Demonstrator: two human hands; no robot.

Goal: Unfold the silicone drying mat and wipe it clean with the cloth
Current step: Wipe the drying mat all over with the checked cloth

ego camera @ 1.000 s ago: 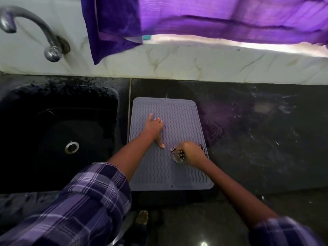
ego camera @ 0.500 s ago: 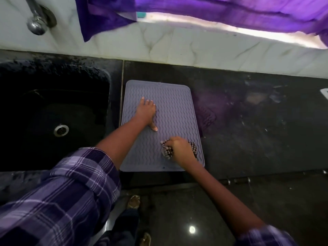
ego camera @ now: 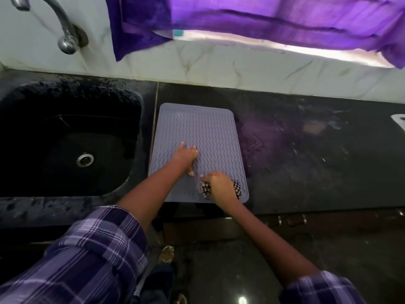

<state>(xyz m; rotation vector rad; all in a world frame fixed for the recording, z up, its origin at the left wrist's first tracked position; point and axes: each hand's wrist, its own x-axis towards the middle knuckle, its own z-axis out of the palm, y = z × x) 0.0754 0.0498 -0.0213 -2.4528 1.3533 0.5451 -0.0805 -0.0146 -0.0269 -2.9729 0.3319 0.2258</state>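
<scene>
The grey silicone drying mat point(ego camera: 197, 126) lies flat and unfolded on the black countertop, just right of the sink. Its surface has wavy ridges. My left hand point(ego camera: 186, 156) presses flat on the mat's middle with fingers spread. My right hand point(ego camera: 220, 186) grips a bunched black-and-white checked cloth point(ego camera: 236, 187) against the mat's near right corner. The cloth shows on both sides of the hand; its middle is hidden under my fingers.
A black sink point(ego camera: 65, 145) with a metal drain lies to the left, under a metal tap point(ego camera: 65, 38). The black countertop point(ego camera: 317, 161) runs to the right, with a white object point(ego camera: 400, 121) at the frame edge. A purple curtain point(ego camera: 263, 16) hangs over the white marble wall.
My right hand has slid the cloth toward the mat's near right corner. My left hand has stayed pressed on the mat's middle. The camera view shifted.
</scene>
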